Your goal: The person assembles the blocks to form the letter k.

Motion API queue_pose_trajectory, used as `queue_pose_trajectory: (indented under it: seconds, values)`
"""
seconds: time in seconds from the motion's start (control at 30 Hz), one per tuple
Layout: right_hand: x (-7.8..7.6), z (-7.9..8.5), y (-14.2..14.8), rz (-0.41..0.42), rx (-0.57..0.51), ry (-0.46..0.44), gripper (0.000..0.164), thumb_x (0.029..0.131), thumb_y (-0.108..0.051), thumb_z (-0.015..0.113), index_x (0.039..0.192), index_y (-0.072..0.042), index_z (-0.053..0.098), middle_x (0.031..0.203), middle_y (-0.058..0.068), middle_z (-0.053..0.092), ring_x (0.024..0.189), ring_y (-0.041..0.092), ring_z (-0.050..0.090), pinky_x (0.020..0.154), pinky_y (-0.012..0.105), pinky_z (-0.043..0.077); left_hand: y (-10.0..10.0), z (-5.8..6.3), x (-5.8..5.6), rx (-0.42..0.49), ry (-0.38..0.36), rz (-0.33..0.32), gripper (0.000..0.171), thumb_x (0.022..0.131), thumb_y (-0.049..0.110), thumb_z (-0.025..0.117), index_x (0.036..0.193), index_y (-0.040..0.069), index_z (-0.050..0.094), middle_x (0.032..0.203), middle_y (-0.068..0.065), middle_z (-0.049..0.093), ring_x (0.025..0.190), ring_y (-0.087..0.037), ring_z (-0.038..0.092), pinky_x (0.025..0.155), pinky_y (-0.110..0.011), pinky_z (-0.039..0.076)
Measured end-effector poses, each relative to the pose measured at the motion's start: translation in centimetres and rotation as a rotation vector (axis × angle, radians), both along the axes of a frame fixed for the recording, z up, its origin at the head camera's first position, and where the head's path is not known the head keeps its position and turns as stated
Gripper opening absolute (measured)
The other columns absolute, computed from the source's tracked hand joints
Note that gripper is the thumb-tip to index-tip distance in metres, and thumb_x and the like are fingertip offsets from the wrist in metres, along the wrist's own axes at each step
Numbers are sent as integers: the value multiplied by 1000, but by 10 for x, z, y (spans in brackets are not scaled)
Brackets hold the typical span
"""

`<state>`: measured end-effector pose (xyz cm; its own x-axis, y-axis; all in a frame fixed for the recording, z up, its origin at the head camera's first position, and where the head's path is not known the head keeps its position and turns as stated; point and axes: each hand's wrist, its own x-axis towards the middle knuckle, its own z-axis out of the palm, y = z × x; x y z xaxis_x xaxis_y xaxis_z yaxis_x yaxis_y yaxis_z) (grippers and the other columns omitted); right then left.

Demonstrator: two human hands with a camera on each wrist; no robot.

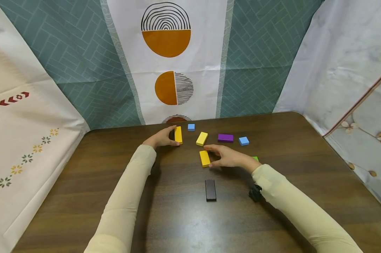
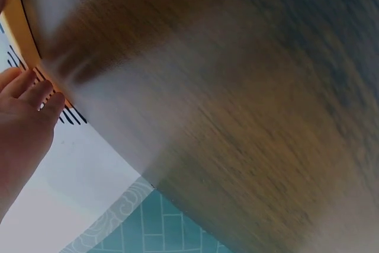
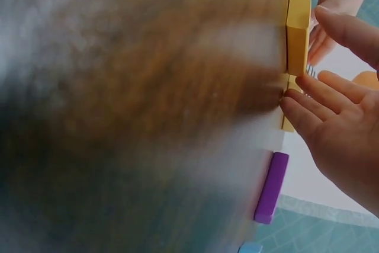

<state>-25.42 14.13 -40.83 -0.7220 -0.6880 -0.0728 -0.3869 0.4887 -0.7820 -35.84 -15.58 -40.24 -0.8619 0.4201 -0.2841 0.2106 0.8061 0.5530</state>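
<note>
My left hand is at the far left of the group of blocks. Its thumb and fingers span a narrow orange-yellow block, pinching it at its two ends. The left wrist view shows fingertips against one end of this block. Nearer the middle, my right hand reaches round a second orange-yellow block, thumb and fingers spread. In the right wrist view the thumb stands apart from that block, while the straight fingers are close to its other end.
Beyond the right hand lie a pale yellow block, a purple block and two light-blue blocks. A green block is partly hidden behind the right wrist. A black block lies nearer on the brown table.
</note>
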Motion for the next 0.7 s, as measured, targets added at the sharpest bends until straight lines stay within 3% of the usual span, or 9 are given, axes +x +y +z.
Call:
queue_pose_trajectory:
  seconds: [0.7]
  values:
    - [-1, 0, -6, -49, 109, 80, 66, 88, -7, 70, 144, 2, 38, 147, 19, 41, 134, 33, 40, 109, 46, 34, -2, -4, 2, 9, 52, 38, 92, 82, 30, 78, 152, 8, 24, 156, -15, 26, 142, -33, 24, 115, -49, 20]
